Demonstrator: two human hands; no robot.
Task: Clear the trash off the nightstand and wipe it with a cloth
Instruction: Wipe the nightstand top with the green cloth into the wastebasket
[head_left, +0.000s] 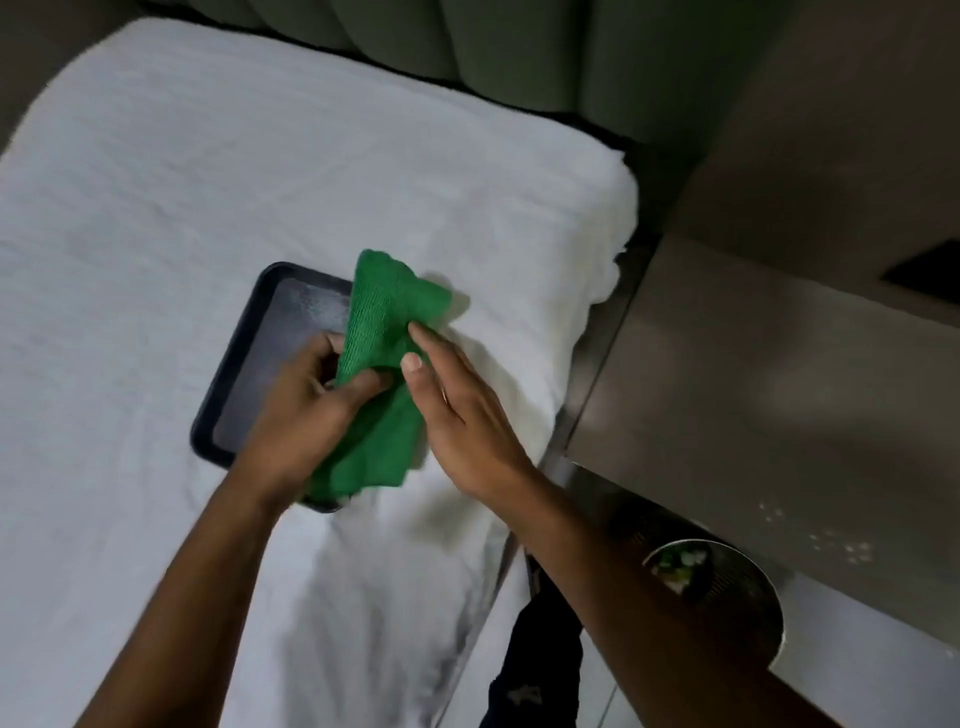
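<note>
Left hand (306, 410) has a closed grip on the green cloth (382, 374), thumb over the front, fingers curled round the back edge. Right hand (462, 421) is open, fingers straight and loosely together, fingertips (415, 332) and thumb touching the cloth's right side w/o clamping it. Cloth hangs bunched btwn both hands, top end sticking up, lower end draped down over the dark tray (249, 384). Tray lies flat on the white bed (182, 208), its near-right corner hidden under cloth + left wrist; tray surface looks bare where visible. Green padded headboard (493, 47) runs across the top. Nightstand (753, 395), the grey bench at right of the bed, well apart from the cloth. Round bin (727, 587) sits low at right, just beside the nightstand, partly behind the right forearm, w/ green and white scraps inside.
</note>
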